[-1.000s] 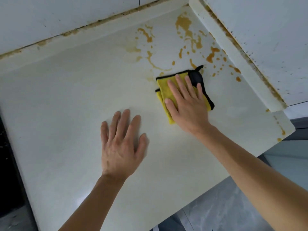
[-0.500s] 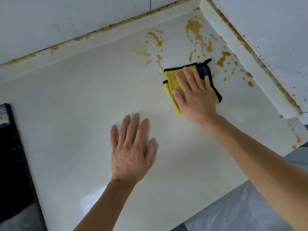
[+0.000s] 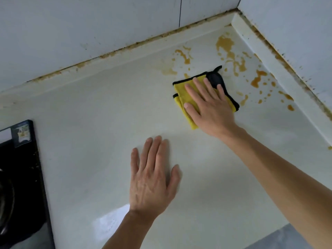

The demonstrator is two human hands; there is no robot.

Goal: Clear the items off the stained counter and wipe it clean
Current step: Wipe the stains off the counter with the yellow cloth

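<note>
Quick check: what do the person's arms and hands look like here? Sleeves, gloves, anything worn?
Both bare. The left hand and right hand have no gloves, rings or other jewellery showing. Both forearms are uncovered as far as the frame shows: no sleeve, watch or wristband. Nails look short and unpainted.

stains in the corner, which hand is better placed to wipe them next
Right. The right hand already presses flat on the cloth, which lies at the edge of the stains. The left hand rests flat on bare counter, nearer the person, holding nothing.
</note>
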